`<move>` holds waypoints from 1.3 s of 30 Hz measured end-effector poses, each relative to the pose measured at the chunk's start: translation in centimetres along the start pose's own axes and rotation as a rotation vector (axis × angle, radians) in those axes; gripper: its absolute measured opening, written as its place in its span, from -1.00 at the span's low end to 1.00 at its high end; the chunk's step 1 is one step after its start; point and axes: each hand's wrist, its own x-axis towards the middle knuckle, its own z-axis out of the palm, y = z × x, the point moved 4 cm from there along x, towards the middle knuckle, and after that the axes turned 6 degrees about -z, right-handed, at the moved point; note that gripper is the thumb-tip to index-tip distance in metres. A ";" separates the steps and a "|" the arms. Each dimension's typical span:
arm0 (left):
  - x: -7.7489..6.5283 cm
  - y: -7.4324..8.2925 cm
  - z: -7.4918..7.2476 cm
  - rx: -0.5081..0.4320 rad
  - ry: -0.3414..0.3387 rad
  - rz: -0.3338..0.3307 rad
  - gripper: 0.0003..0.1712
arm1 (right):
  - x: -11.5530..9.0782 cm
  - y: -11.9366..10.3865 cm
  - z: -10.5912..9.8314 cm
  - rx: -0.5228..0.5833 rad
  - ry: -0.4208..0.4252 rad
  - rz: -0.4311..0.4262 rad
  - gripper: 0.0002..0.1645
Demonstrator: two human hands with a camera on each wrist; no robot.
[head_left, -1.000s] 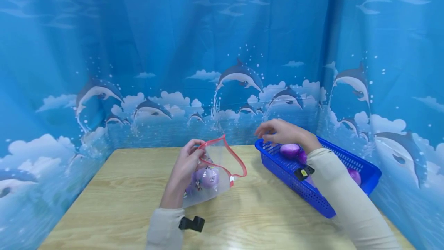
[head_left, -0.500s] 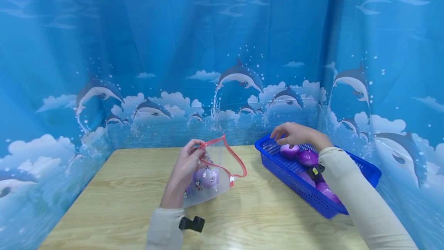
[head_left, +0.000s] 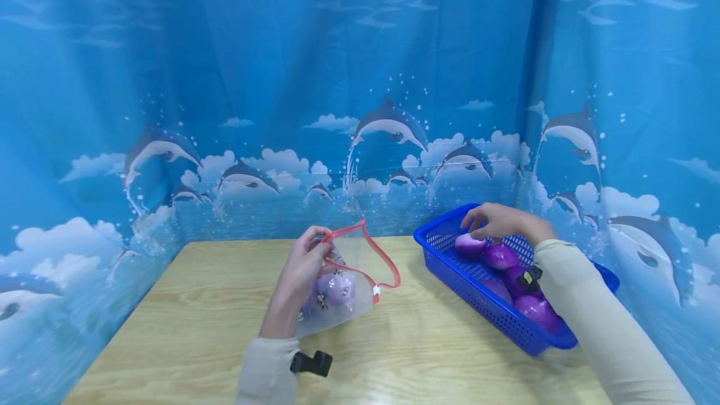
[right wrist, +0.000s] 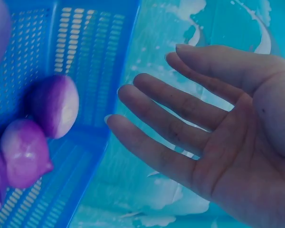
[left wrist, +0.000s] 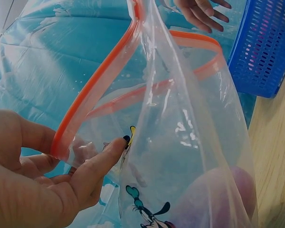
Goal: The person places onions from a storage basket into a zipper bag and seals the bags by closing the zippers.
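My left hand (head_left: 306, 261) pinches the rim of a clear zip bag (left wrist: 175, 118) with an orange-red edge, cartoon figures printed on it and a white slider (head_left: 376, 290). Inside the bag, a pale purple round shape (head_left: 337, 286) shows through the plastic. My right hand (head_left: 503, 220) hovers over the blue basket (head_left: 450, 274), its fingers loosely bent and holding nothing. Close below it lies a purple onion (right wrist: 57, 107) with a white patch. Beside that sits another onion (right wrist: 24, 153) with a small pointed tip. Several more purple onions fill the near part of the basket.
A wooden table (head_left: 185, 324) carries the bag and the basket. Behind and at both sides hangs a blue curtain (head_left: 292, 80) printed with dolphins. A black wrist camera (head_left: 312, 362) sits on the left sleeve.
My right hand has moved right and slightly down over the basket, uncovering more of the onions. The left hand and the bag have stayed in place.
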 end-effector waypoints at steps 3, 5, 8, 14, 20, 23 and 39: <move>0.0 0.0 0.0 0.002 0.002 -0.001 -0.77 | -0.4 0.9 -0.1 -0.007 -0.015 0.019 -0.59; 0.0 0.0 0.0 0.004 0.002 -0.002 -0.78 | -0.6 1.4 0.0 -0.001 -0.026 0.038 -0.58; 0.0 0.0 0.1 0.005 0.004 -0.003 -0.78 | -0.6 2.3 0.2 0.000 -0.039 0.049 -0.57; 0.0 0.0 0.0 -0.005 0.006 0.005 -0.79 | 0.0 3.7 1.1 -0.005 -0.036 0.036 -0.54; 0.0 0.0 0.0 -0.012 0.008 -0.002 -0.80 | 0.9 5.2 1.8 -0.011 -0.001 0.051 -0.53; 0.0 0.0 0.0 -0.011 0.009 -0.004 -0.80 | 1.4 5.8 1.8 -0.053 0.028 0.041 -0.54; 0.1 0.1 -0.1 -0.001 0.006 -0.007 -0.79 | 3.0 8.8 3.1 0.198 0.038 0.262 -0.37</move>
